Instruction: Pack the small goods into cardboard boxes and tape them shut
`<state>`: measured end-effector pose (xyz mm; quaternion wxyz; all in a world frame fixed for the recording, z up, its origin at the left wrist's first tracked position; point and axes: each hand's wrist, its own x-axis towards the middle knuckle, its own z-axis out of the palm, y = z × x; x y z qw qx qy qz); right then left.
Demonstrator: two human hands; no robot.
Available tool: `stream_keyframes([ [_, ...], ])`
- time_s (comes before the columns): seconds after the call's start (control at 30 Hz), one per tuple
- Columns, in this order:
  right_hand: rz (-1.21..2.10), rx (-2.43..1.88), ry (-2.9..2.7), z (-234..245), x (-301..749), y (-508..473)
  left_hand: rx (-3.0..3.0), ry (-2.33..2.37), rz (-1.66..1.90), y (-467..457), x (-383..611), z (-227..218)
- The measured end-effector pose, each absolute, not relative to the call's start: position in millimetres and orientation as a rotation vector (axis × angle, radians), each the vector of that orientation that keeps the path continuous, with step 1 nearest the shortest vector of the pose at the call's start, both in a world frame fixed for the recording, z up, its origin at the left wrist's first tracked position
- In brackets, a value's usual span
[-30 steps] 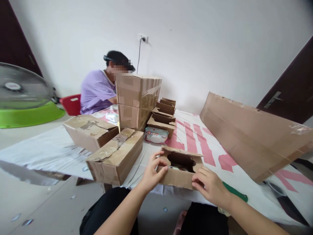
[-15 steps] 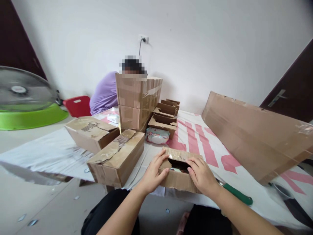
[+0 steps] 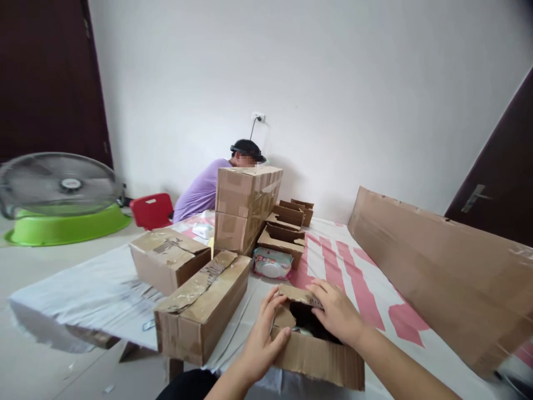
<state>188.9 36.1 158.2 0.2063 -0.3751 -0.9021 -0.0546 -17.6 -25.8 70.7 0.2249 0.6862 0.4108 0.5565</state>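
Close in front of me, a small cardboard box (image 3: 320,358) sits at the table's near edge with its top partly open. Something pale shows inside the dark opening, too little of it to name. My left hand (image 3: 266,339) grips the box's left end, fingers on the far side and thumb over the near rim. At the far rim, my right hand (image 3: 337,311) has its fingers over the top flap (image 3: 297,294) and its thumb in the opening. Just beyond the box lies a pack of wet wipes (image 3: 272,264).
Two taped boxes (image 3: 204,305) lie to the left, with a tall box stack (image 3: 233,208) behind them. Open boxes (image 3: 281,239) line up beside it. A large cardboard sheet (image 3: 433,266) stands at right. Across the table sits a person in purple (image 3: 202,186). A fan (image 3: 66,183) is far left.
My view has tilted up. The right hand has shifted from the box's right side to its far flap, and the opening looks wider. The green-handled knife no longer shows.
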Motion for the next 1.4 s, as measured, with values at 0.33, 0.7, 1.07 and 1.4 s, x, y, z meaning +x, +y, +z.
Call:
stream_keyframes([
  [0.33, -0.313, -1.020, -2.633, 167, 188, 55, 1.808, 1.310, 1.683, -31, -14, 70],
  [0.7, 0.445, -0.777, -2.765, 172, 156, 32, 1.748, 1.227, 1.837, -17, -8, 50],
  [1.07, 0.440, -0.864, -2.592, 144, 137, 31, 1.669, 1.229, 1.872, -17, -13, 58],
  [1.4, -0.326, -1.401, -3.229, 178, 167, 34, 2.473, 1.272, 1.634, -42, 12, 93],
])
